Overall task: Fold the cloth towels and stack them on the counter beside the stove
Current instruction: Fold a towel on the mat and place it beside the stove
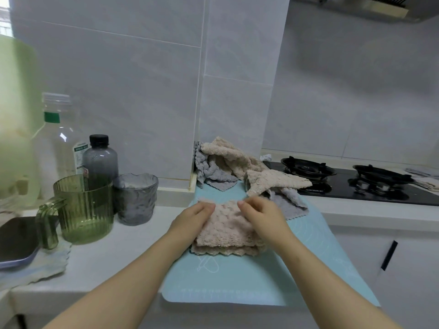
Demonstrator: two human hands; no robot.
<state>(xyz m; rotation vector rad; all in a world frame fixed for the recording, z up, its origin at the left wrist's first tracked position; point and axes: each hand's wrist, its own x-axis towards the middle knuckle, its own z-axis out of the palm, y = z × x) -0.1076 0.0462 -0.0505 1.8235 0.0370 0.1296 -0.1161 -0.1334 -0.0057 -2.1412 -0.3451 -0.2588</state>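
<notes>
A folded beige towel [225,231] lies on the light blue mat [237,281] on the counter. My left hand [192,218] rests on its left side, fingers curled over the top fold. My right hand [262,213] lies on its right side with fingertips pinching the upper edge. Behind it, in the corner by the wall, sits a crumpled heap of beige towels [234,154] and grey towels [213,173]. One more beige towel [275,180] drapes over a grey towel [288,198] toward the stove.
A black gas stove [356,184] with two burners stands at the right. Left of the mat are a green ribbed pitcher [83,210], a grey glass [135,198], a dark bottle [99,157] and a clear bottle [57,138]. A dark tray [16,241] sits at far left.
</notes>
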